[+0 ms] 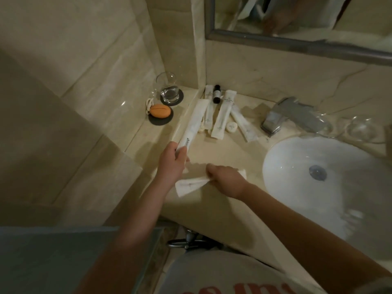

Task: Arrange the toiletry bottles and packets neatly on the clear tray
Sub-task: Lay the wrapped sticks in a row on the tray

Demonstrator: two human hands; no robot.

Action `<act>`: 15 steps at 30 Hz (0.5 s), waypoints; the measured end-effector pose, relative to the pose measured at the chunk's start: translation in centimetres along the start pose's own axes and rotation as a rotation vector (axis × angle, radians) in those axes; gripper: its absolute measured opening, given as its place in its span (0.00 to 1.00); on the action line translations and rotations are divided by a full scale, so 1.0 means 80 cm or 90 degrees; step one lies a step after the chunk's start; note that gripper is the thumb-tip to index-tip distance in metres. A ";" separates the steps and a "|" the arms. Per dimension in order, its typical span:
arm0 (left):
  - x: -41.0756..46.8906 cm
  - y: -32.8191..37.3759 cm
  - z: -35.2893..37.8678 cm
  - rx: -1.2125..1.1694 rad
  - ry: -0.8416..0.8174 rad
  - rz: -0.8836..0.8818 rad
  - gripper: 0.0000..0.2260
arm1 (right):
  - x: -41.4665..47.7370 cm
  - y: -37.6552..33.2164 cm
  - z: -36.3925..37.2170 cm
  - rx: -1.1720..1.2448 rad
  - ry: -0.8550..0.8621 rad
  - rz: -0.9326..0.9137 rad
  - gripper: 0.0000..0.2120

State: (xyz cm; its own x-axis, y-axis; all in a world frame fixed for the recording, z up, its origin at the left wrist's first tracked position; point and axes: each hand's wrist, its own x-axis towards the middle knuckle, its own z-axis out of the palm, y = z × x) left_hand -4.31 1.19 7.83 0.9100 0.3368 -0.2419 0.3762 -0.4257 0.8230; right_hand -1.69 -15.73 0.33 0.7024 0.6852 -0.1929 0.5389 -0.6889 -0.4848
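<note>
- The left hand (172, 160) has its fingers closed around the near end of a long white packet (194, 124), angling it toward the back corner, probably to line it up with the others.
- The right hand (228, 183) pinches a flatter white packet (191, 185) against the worktop (222, 149).
- More packets and a dark bottle (216, 94) lie in a loose fan; the clear tray's edges are hard to make out beneath them.
</note>
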 end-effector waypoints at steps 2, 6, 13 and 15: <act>-0.003 0.014 0.017 -0.044 -0.004 0.010 0.08 | -0.025 0.018 -0.018 0.102 0.060 0.067 0.06; -0.015 0.045 0.059 -0.095 -0.027 0.056 0.03 | -0.079 0.053 -0.052 0.230 0.170 0.189 0.10; -0.040 0.100 0.152 -0.134 -0.150 0.109 0.09 | -0.179 0.101 -0.097 0.417 0.360 0.370 0.11; -0.052 0.115 0.181 -0.122 -0.188 0.127 0.07 | -0.213 0.113 -0.110 0.537 0.441 0.359 0.07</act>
State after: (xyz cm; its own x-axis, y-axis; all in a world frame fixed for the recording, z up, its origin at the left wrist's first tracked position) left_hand -2.08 -16.29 8.92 0.9833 -0.0038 -0.1822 0.1736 -0.2846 0.9428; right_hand -4.68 -35.71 6.75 0.9770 -0.1070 -0.1843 -0.2086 -0.3033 -0.9298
